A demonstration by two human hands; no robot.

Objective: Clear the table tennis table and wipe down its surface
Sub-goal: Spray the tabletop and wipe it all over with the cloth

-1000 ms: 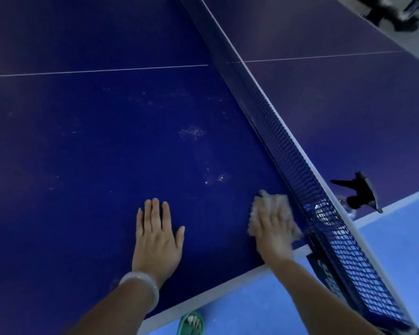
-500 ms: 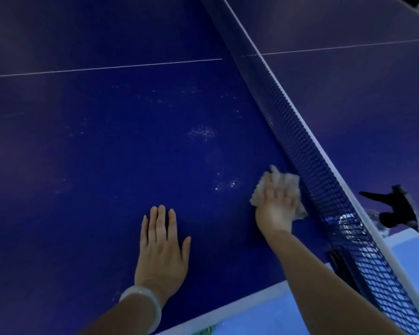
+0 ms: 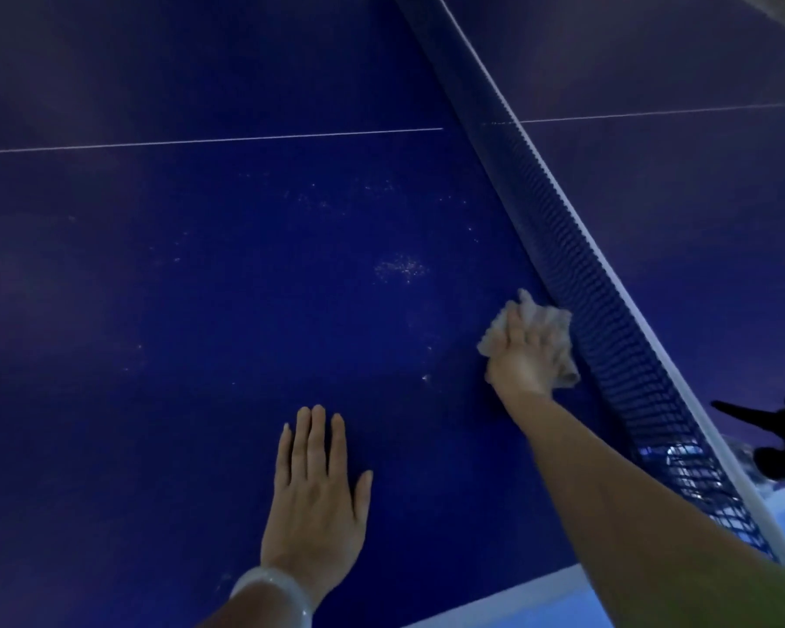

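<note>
The dark blue table tennis bench (image 3: 200, 310) fills the view, crossed by a thin white centre line (image 3: 209, 140) and split by a dark blue mesh net with a white top band (image 3: 576, 265) running from the top middle down to the lower right. The right hand (image 3: 520, 355) presses a crumpled pale cloth (image 3: 554, 328) onto the bench just beside the foot of the net, its fingers curled over the cloth and bunching it. The left hand (image 3: 313, 496) lies flat on the bench nearer the white front edge (image 3: 495, 600), palm down, fingers straight and close together, holding nothing; a pale translucent bangle (image 3: 275, 591) circles its wrist. Between and beyond the two hands, whitish specks (image 3: 399, 267) speckle the blue surface. Past the net at the right edge stands a dark clamp-like object (image 3: 776, 428), too dim to make out, with something glassy and blurred just below it.
</note>
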